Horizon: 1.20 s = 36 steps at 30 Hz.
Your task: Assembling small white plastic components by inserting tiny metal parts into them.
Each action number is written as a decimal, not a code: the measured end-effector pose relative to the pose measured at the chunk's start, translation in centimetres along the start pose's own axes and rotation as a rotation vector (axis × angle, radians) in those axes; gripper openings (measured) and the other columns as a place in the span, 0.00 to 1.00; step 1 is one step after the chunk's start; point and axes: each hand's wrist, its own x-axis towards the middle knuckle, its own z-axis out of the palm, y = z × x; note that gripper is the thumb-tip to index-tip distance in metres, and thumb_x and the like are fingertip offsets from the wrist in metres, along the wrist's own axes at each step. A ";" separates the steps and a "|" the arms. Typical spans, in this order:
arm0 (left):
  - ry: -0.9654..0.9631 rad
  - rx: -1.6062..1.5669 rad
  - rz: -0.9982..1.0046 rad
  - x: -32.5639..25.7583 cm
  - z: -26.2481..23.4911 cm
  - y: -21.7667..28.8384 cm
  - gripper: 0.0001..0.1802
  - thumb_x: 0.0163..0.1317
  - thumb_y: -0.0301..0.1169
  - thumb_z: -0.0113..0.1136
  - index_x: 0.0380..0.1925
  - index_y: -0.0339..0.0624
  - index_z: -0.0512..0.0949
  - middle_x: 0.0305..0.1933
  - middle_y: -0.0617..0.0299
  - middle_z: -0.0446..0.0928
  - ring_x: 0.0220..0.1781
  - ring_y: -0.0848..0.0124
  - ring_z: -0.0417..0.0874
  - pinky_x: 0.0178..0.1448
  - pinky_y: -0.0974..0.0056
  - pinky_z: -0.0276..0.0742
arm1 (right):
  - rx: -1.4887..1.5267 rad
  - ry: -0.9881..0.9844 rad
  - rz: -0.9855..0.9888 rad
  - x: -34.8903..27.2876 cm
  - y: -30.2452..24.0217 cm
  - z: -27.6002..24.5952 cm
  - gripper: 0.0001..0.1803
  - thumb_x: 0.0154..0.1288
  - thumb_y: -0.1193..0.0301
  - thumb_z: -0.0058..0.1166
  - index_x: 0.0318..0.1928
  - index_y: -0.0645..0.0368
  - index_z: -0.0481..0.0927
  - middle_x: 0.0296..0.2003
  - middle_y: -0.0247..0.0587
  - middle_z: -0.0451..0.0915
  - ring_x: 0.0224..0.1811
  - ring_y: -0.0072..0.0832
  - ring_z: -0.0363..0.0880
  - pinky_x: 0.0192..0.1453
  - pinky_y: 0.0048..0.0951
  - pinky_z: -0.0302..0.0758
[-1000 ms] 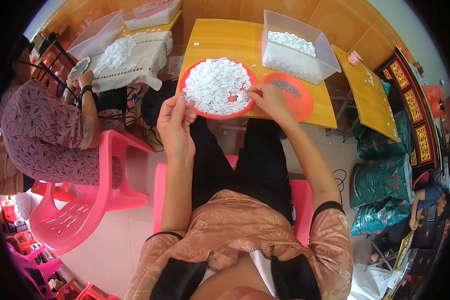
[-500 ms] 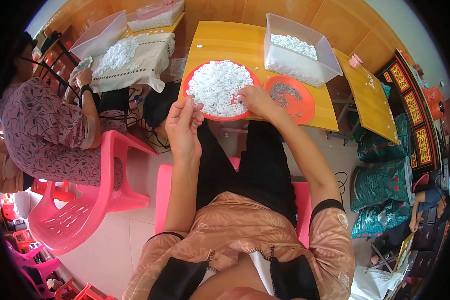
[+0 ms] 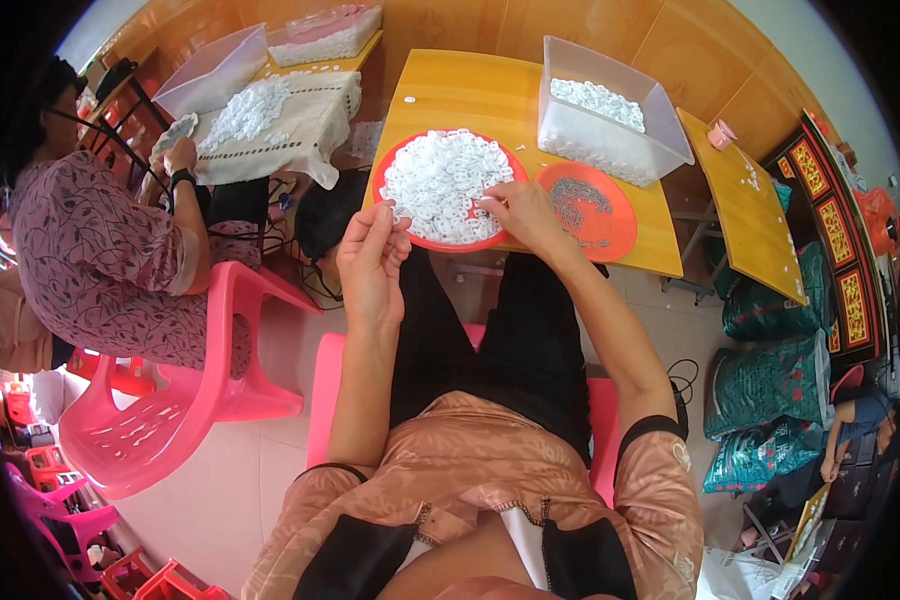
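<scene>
1. Spanning the top middle of the view, a yellow table [image 3: 470,95] carries 2 trays and a bin, with its near edge just above the person's lap.
2. At the left, a second person in a patterned top [image 3: 100,260] sits on a pink plastic chair [image 3: 170,420] and faces a cloth-covered table [image 3: 290,110] heaped with more white pieces.
3. A clear plastic bin [image 3: 610,125] stands on the table's far right part, with white rings lying along its bottom.
4. A round red tray [image 3: 448,185] sits at the table's near edge, piled almost to its rim with small white rings [image 3: 440,175].
5. A smaller orange tray [image 3: 595,210] lies just right of the red one, touching or nearly so, and holds a thin scatter of tiny dark parts.
6. The left hand [image 3: 370,265] is raised just off the table's near edge, below the red tray's left side; its thumb and fingertips are drawn together, apparently pinching something too small to make out.
7. The right hand [image 3: 525,215] rests over the red tray's right rim, fingers curled down with their tips among the white rings; I cannot tell whether it has one gripped.
</scene>
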 end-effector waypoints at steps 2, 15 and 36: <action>-0.002 0.004 -0.001 0.0 -0.3 0.1 0.09 0.64 0.31 0.56 0.40 0.37 0.75 0.31 0.60 0.79 0.26 0.80 0.75 0.31 0.77 0.72 | 0.204 -0.024 0.013 -0.2 -0.8 -0.3 0.11 0.57 0.66 0.53 0.32 0.58 0.83 0.29 0.51 0.80 0.34 0.47 0.79 0.40 0.44 0.75; -0.035 0.038 -0.003 -0.6 1.4 1.7 0.09 0.64 0.31 0.57 0.39 0.37 0.76 0.31 0.60 0.79 0.26 0.80 0.75 0.31 0.77 0.72 | 0.084 -0.049 -0.049 0.8 0.4 1.5 0.09 0.54 0.69 0.54 0.33 0.58 0.84 0.33 0.50 0.81 0.34 0.45 0.80 0.42 0.42 0.76; -0.247 -0.138 -0.209 -3.0 3.2 -1.3 0.05 0.65 0.29 0.53 0.38 0.40 0.74 0.31 0.62 0.78 0.26 0.79 0.74 0.34 0.76 0.70 | 1.110 0.067 0.217 -3.9 -9.9 -3.5 0.12 0.61 0.75 0.55 0.44 0.65 0.79 0.33 0.38 0.80 0.30 0.19 0.75 0.33 0.19 0.71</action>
